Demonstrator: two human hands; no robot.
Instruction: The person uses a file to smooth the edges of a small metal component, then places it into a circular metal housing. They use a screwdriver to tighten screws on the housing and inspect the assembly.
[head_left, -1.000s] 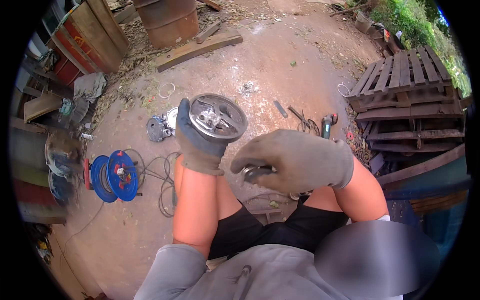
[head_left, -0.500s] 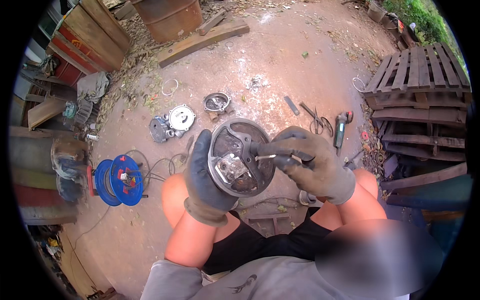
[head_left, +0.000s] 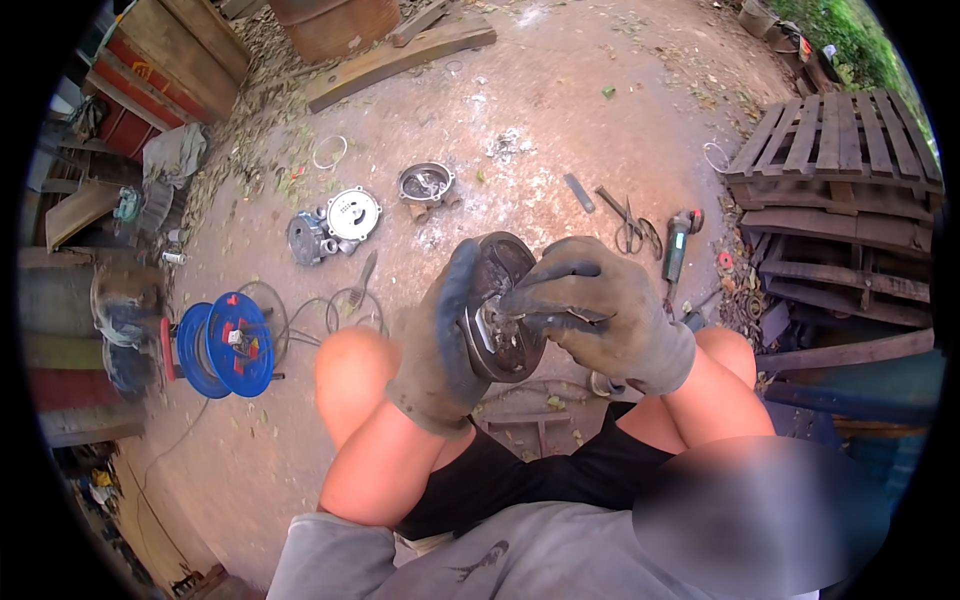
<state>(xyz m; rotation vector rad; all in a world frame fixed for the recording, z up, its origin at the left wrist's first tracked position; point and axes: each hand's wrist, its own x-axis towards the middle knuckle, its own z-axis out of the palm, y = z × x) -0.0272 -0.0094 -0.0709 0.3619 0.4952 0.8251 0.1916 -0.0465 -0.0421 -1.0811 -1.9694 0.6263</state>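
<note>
My left hand [head_left: 445,335], in a dark work glove, is wrapped round the left side of a round, dark metal housing [head_left: 514,357], which it holds up tilted above my knees. Inside the rim are dark hollows and a shiny silvery piece [head_left: 487,327]. My gloved right hand [head_left: 598,312] comes from the right, its fingertips pinched together at the middle of the housing. What those fingertips grip is hidden by the glove.
On the ground ahead lie a silver cover [head_left: 353,215], a metal housing [head_left: 426,183], a flat bar [head_left: 578,193], scissors [head_left: 630,235] and an angle grinder [head_left: 679,250]. To the left stands a blue cable reel [head_left: 240,345]; to the right, stacked wooden pallets [head_left: 840,200].
The housing has turned from facing up to a steep tilt, its open face angled toward the right hand. A thin metal piece seen at the right fingers is now out of sight.
</note>
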